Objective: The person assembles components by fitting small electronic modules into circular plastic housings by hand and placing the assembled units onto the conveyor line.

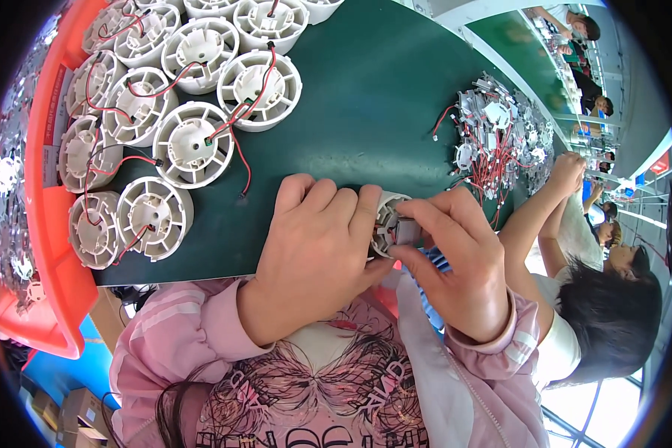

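Note:
My left hand is wrapped round a white round plastic housing near the table's front edge, tilted so that its inside faces right. The thumb and fingers of my right hand pinch a small grey square part at the housing's opening. Whether that part touches the housing inside is hard to make out. My fingers hide most of the housing. Just beyond my left hand, a red and black wire with a small dark connector hangs from one of the spoked white housings onto the table.
Several more white housings with wires stand at the left on the green table. An orange bin of silvery parts borders them. At the right lies a heap of grey parts with red wires. A co-worker's arm reaches beside it.

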{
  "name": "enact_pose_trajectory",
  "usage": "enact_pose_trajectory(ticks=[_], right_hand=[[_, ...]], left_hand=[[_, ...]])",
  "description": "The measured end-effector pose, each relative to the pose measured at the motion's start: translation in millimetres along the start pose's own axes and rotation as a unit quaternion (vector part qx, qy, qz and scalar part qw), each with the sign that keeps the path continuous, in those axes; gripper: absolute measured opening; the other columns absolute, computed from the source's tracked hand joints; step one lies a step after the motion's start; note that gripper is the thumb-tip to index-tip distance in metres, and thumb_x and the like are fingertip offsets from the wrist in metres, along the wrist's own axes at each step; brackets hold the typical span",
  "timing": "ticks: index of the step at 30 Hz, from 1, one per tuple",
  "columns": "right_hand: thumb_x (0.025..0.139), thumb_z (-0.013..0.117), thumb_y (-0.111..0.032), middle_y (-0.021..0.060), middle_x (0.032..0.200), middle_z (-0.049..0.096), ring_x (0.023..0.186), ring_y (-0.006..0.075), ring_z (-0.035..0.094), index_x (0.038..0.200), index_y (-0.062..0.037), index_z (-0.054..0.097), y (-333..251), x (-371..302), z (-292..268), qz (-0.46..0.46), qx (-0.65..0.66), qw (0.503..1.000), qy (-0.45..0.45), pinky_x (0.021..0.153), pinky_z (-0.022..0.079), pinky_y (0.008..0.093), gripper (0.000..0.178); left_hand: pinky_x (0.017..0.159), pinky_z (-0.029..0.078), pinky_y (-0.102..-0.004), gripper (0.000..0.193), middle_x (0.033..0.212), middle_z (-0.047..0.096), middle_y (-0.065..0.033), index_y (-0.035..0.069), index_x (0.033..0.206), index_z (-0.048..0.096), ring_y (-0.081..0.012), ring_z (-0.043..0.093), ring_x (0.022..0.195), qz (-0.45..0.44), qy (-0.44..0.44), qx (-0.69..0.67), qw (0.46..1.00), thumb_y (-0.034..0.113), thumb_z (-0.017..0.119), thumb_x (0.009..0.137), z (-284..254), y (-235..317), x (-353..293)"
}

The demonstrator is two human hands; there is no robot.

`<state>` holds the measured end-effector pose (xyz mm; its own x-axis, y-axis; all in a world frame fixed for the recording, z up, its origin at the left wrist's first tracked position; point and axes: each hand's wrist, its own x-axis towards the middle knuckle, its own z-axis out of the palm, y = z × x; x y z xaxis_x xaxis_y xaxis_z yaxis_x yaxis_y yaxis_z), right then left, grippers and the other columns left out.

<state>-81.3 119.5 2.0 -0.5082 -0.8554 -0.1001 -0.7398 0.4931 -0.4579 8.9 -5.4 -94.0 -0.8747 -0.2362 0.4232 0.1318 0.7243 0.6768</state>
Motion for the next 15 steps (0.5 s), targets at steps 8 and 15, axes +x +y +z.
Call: enact_pose_trajectory(ticks=[8,15], right_hand=[[0.076,0.064,0.01,0.0108,0.108,0.053,0.09,0.0169,0.054,0.104,0.0005,0.067,53,-12,15,0.028,0.374,0.927,-0.005,0.079,0.044,0.0292,0.03],[0.077,0.062,0.011,0.012,0.111,0.052,0.095,0.0176,0.054,0.099,0.0036,0.067,54,-10,28,0.041,0.477,0.878,0.03,0.084,0.041,0.0272,0.024]], left_hand=[[0.07,0.037,-0.0378,0.055,0.072,0.052,-0.0056,-0.001,0.1,0.06,-0.0217,0.049,0.066,0.003,0.009,-0.001,1.0,0.032,0.078,0.06,-1,0,-1],[0.077,0.036,-0.0375,0.063,0.075,0.05,-0.0063,-0.003,0.103,0.057,-0.0217,0.048,0.074,0.0,-0.049,0.003,0.999,0.032,0.079,0.056,-6,1,-1]])
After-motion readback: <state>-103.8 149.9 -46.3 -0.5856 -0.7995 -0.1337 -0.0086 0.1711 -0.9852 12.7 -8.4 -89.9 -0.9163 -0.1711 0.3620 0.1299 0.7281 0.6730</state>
